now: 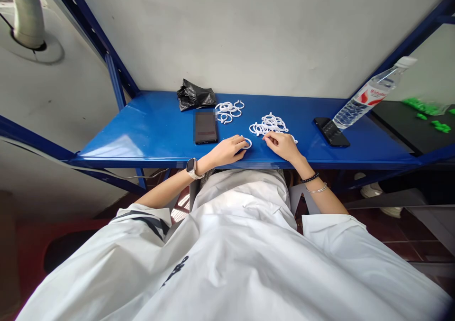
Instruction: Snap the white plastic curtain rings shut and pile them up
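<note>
A blue table (pixel 152 136) stands against a pale wall (pixel 227 41). Near its front edge, the left hand (pixel 227 151) holds a white ring (pixel 250 143), fingers narrow. The right hand's (pixel 284 146) fingers are bunched at the near side of a white ring pile (pixel 272 122); whether they grip anything, I cannot tell. Farther left lie more rings (pixel 224 107), a phone (pixel 206 129) and a black bag (pixel 194 96); right, a bottle (pixel 368 96).

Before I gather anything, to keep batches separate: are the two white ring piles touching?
Apart: the head view shows bare blue table between the left pile and the right pile.
</note>
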### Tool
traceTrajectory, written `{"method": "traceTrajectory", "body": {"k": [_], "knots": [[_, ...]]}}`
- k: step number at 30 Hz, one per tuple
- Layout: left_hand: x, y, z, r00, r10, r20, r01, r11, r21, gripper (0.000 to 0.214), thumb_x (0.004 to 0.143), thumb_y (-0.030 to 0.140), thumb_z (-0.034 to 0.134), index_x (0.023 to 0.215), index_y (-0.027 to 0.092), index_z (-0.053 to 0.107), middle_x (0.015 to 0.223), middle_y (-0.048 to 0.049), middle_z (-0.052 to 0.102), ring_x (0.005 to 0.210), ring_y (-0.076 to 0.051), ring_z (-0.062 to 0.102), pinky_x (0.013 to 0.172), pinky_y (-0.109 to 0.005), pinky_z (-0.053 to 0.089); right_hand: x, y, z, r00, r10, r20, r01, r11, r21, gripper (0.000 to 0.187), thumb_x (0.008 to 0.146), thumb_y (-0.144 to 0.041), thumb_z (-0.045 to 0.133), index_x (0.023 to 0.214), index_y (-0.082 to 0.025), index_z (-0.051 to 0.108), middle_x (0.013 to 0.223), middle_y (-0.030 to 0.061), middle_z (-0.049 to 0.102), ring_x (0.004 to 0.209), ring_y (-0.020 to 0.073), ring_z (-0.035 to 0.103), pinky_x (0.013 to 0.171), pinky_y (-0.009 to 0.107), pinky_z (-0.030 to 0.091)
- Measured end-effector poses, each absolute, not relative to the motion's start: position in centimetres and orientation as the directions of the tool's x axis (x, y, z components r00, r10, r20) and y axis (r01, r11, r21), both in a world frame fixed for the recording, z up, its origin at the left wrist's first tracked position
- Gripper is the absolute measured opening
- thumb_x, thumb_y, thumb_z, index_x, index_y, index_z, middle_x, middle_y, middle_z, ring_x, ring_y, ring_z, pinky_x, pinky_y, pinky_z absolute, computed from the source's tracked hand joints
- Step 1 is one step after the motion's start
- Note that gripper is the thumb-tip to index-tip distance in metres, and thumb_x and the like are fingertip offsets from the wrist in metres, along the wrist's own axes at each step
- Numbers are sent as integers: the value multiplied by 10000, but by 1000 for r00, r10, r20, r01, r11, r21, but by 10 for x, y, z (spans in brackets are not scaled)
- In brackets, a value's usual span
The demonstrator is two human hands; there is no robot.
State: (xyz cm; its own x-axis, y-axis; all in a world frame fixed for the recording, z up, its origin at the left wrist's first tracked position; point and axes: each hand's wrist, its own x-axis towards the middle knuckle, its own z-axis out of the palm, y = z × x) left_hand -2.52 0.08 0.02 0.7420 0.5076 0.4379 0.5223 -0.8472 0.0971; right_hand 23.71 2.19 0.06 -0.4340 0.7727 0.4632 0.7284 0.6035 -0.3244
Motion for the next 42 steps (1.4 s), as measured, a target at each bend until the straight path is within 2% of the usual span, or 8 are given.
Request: {"method": "traceTrajectory", "body": {"k": [4, 9, 15, 20, 25, 29, 34, 42], "knots": [[-26, -2, 1, 777, 438, 452, 453, -888, 81, 228, 995, 215, 411, 971, 166, 632, 946, -105, 656, 893, -208, 615, 817, -345, 527, 224, 11, 1, -498, 738, 455, 703, 651, -286, 248, 961, -346, 468, 950, -218, 679, 663, 16, 652, 561, 158, 551, 586, 269, 371], [-26, -3, 0, 772, 399, 494, 414, -906, 85, 272, 1009, 219, 397, 900, 169, 640, 979, -117, 660, 930, -204, 624, 837, -348, 540, 207, 0, -1, -544, 741, 394, 694, 661, -285, 268, 957, -373, 509, 1119, -205, 640, 673, -6, 604, 568, 143, 530, 565, 250, 331], [-26, -4, -2, 774, 385, 502, 380, -917, 117, 265, 1021, 217, 395, 947, 177, 646, 1039, -124, 646, 1034, -209, 624, 872, -357, 553, 208, 6, -2, -541, 761, 357, 675, 647, -355, 149, 924, -336, 545, 920, -209, 624, 636, -22, 556, 561, 128, 509, 563, 238, 327], [-26, -5, -2, 753, 381, 536, 389, -915, 104, 249, 1014, 216, 425, 904, 184, 645, 1115, -144, 621, 1139, -234, 591, 900, -388, 551, 212, 10, -2, -522, 773, 360, 616, 634, -467, 136, 912, -346, 543, 900, -215, 578, 640, -28, 580, 523, 121, 481, 561, 243, 352], [-26, -4, -4, 721, 418, 553, 444, -891, 94, 208, 1016, 228, 428, 1014, 179, 630, 1211, -169, 593, 1060, -232, 620, 830, -387, 565, 214, 10, -3, -515, 770, 376, 539, 633, -556, 179, 929, -396, 532, 901, -221, 561, 651, -27, 590, 532, 124, 484, 564, 253, 376], [-26, -2, -6, 709, 451, 543, 475, -874, 105, 230, 1003, 171, 401, 1148, 163, 580, 1239, -170, 582, 1071, -223, 633, 859, -364, 564, 214, 8, -3, -525, 765, 373, 499, 632, -592, 195, 936, -420, 540, 910, -227, 553, 641, -36, 584, 536, 126, 485, 568, 259, 381], [-26, -1, -7, 716, 509, 478, 497, -852, 162, 236, 986, 152, 403, 1159, 150, 563, 1134, -145, 637, 1031, -234, 656, 861, -363, 559, 214, 8, -3, -526, 759, 383, 502, 641, -580, 198, 939, -424, 538, 918, -229, 556, 640, -37, 588, 535, 127, 483, 573, 262, 384], [-26, -3, -6, 654, 574, 493, 514, -815, 267, 301, 993, 194, 430, 1285, 160, 497, 1167, -135, 671, 1086, -226, 671, 904, -347, 551, 213, 6, -1, -521, 753, 402, 522, 654, -548, 215, 950, -439, 513, 931, -231, 564, 645, -26, 601, 541, 136, 503, 579, 264, 397]]}}
